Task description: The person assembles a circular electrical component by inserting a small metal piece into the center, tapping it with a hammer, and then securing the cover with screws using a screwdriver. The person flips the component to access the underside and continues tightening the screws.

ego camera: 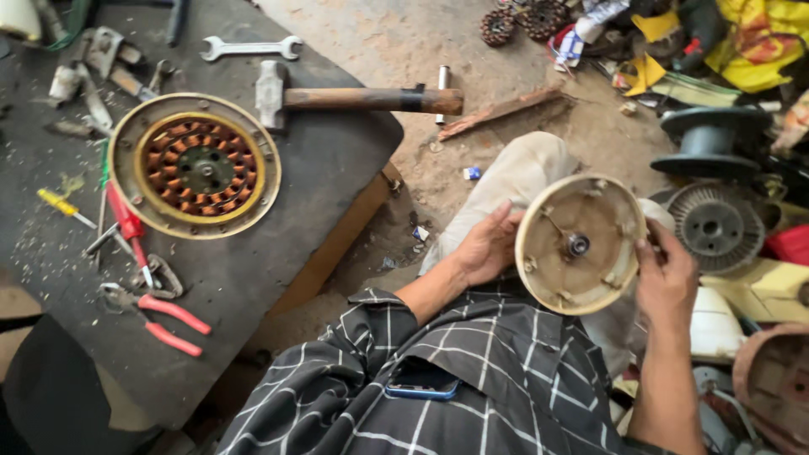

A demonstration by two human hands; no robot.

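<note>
On the far left, the dark counter (337, 160) carries red-handled pliers (164, 320), a yellow-handled screwdriver (59, 204), a round motor stator (195, 166) with copper windings in a metal ring, a hammer (354, 99) and a spanner (250, 48).

Further right, over the person's lap, the left hand (487, 246) cups the left edge of a round cream-coloured motor cover (578, 244), its fingers (504, 221) curled against the rim and back. The cover is held off the lap, tilted, hollow side toward the camera, with a small bearing at its centre.

The right hand (666, 282) grips the opposite edge, thumb on the inner face and fingers wrapped behind the rim, so both hands are closed on the cover.

It looks like cast metal: stiff, moderately heavy, dusty and perhaps greasy. The rim is likely the best hold, 2 hands opposite each other, keeping clear of the bearing and inner lugs.
</note>
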